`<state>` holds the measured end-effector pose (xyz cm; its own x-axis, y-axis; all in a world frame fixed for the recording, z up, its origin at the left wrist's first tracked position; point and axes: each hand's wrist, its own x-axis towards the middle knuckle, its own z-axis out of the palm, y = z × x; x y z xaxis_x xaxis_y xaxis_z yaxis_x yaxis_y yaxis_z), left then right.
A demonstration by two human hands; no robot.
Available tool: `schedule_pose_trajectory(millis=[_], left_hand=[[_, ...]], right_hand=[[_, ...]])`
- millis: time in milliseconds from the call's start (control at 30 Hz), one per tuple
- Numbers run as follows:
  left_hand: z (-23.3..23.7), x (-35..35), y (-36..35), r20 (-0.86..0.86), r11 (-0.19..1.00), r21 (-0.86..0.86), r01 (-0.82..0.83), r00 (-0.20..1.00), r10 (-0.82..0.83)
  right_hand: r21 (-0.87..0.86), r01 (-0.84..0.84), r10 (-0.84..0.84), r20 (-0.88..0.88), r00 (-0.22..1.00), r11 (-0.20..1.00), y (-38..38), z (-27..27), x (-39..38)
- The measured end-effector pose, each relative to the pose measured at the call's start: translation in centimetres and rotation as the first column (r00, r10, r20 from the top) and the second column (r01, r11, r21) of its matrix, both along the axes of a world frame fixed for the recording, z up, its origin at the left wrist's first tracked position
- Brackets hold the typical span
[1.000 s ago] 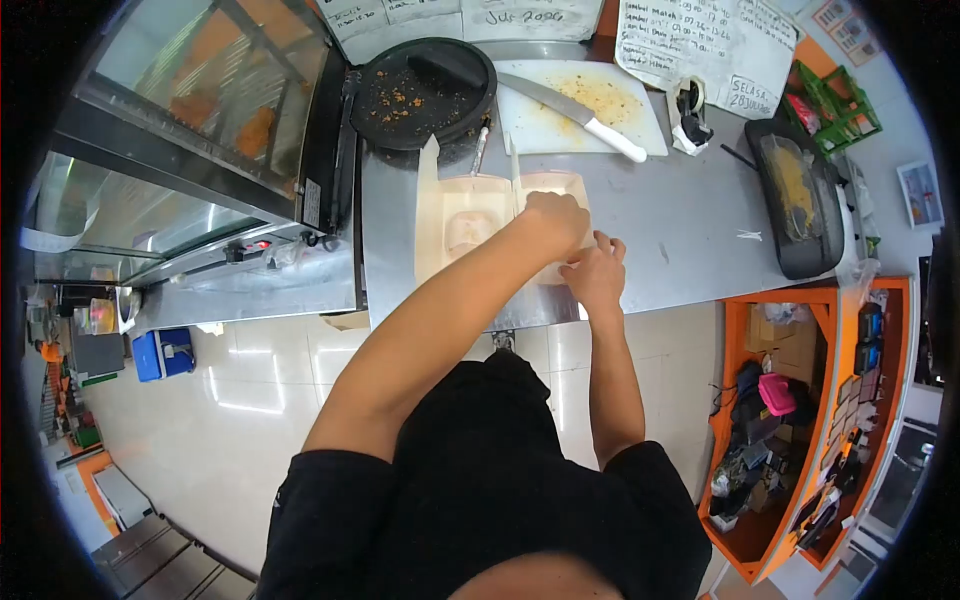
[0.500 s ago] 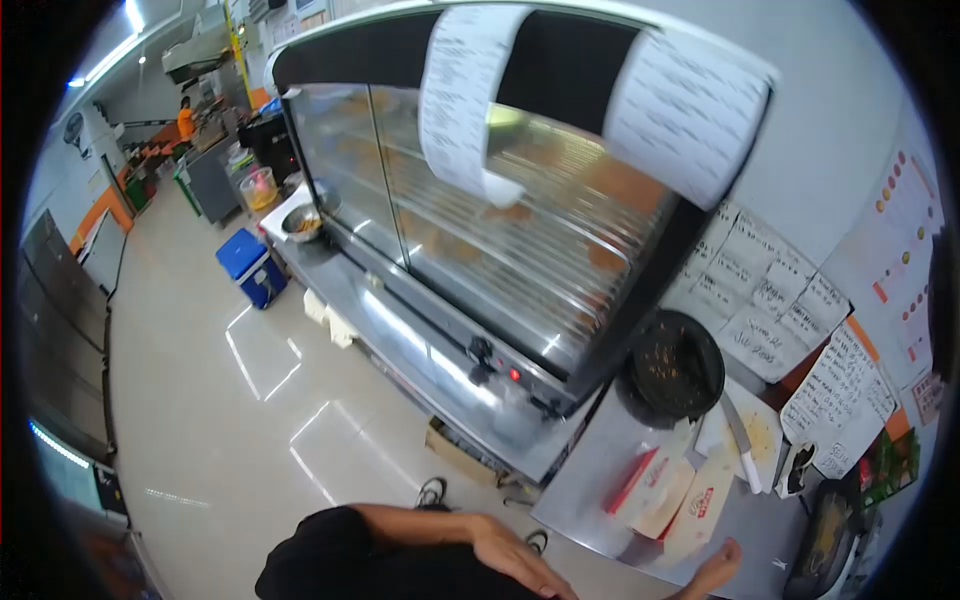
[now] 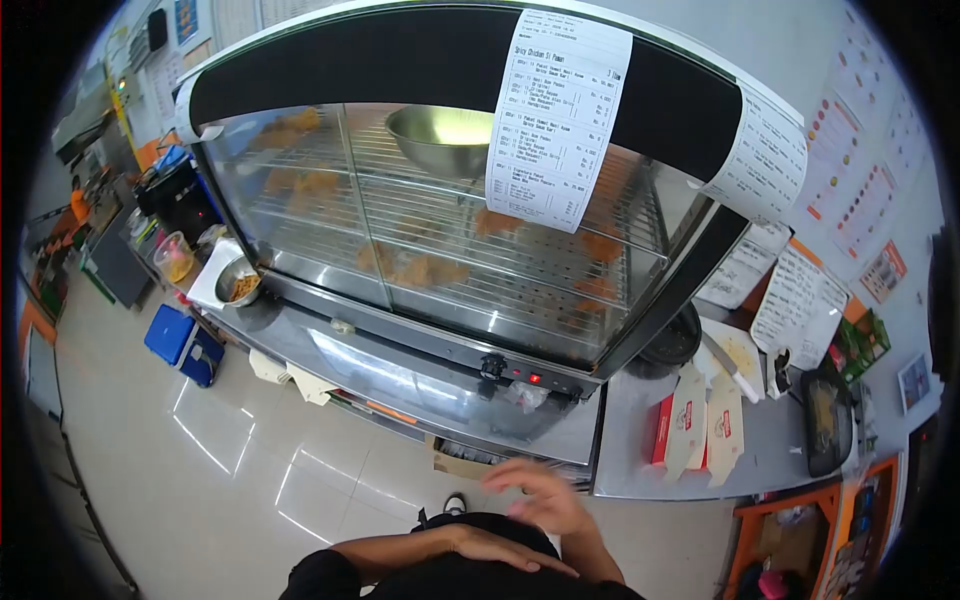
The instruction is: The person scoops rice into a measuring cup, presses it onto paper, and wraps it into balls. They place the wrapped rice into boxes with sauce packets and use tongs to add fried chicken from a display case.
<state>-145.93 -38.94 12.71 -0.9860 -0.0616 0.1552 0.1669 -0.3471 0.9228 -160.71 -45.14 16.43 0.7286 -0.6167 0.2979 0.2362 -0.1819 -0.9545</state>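
My left hand [image 3: 500,549] lies flat across the front of my black clothing, fingers stretched out and empty. Just above it, my right hand [image 3: 545,497] is raised with its fingers apart and slightly curved, somewhat blurred; I see nothing in it. Ahead stands a glass-fronted food warmer [image 3: 420,325] with fried pieces [image 3: 430,270] on its wire racks. A long printed receipt [image 3: 558,120] hangs over its front, and another receipt [image 3: 758,150] hangs at the right corner. Two open red-and-white takeaway boxes [image 3: 685,425] stand on the steel counter to the right.
A white-handled knife [image 3: 735,370] lies on a cutting board [image 3: 738,345], beside a black pan [image 3: 675,340]. Further right is a black tray [image 3: 828,425]. At left are a metal bowl with food [image 3: 240,283] and a blue cooler box [image 3: 185,340] on the floor.
My view has swung to the right and closer to the warmer. My right hand has moved from beside the takeaway boxes to in front of my body. The left hand stays against my clothing.
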Motion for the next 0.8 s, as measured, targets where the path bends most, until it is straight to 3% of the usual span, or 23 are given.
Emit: schedule_pose_trajectory(millis=[33, 67, 133, 367, 467, 600, 667, 700, 767, 800], left_hand=[[0.1, 0.6, 0.5, 0.006, 0.984, -0.041, -0.175, 0.985, 0.175], [0.1, 1.4, 1.0, 0.016, 0.957, -0.058, -0.283, 0.959, 0.284], [-0.4, 2.4, 1.4, 0.058, 0.919, -0.072, -0.389, 0.918, 0.393], [-3.3, 5.4, 2.0, 0.154, 0.827, -0.103, -0.552, 0.813, 0.562], [-2.8, 6.8, 1.8, 0.157, 0.789, -0.093, -0.607, 0.774, 0.613], [1.8, 7.6, 2.9, 0.137, 0.692, -0.038, -0.721, 0.682, 0.719], [1.3, 7.7, 2.9, 0.115, 0.647, -0.001, -0.763, 0.642, 0.758], [-1.4, 8.1, 2.6, 0.118, 0.65, 0.0, -0.76, 0.646, 0.754], [-9.2, 8.7, 1.4, 0.277, 0.909, -0.181, -0.376, 0.867, 0.414], [-8.8, 8.5, 1.6, 0.275, 0.909, -0.185, -0.373, 0.869, 0.412]], right_hand=[[0.026, -0.195, 0.195, 0.01, 0.981, 0.98, 0.8, -0.6, 2.0], [0.028, -0.18, 0.18, 0.008, 0.984, 0.983, 1.6, -1.9, 3.4], [-0.001, -0.53, 0.526, -0.122, 0.842, 0.848, 2.6, -3.8, 5.4], [0.179, -0.486, 0.495, -0.002, 0.869, 0.855, 4.0, -4.6, 5.1], [0.241, -0.363, 0.386, -0.053, 0.921, 0.9, 4.7, -4.4, 5.1], [0.265, -0.221, 0.201, 0.101, 0.974, 0.939, 4.6, -4.3, 6.6], [0.306, -0.101, 0.107, -0.002, 0.994, 0.947, 4.5, -4.4, 6.6], [0.252, 0.003, -0.002, -0.004, 1.0, 0.968, 4.7, -4.4, 7.1], [0.247, 0.065, -0.054, -0.052, 0.997, 0.967, 4.7, -3.3, 7.3], [0.237, 0.123, -0.102, -0.1, 0.99, 0.964, 4.6, -3.0, 7.4]])
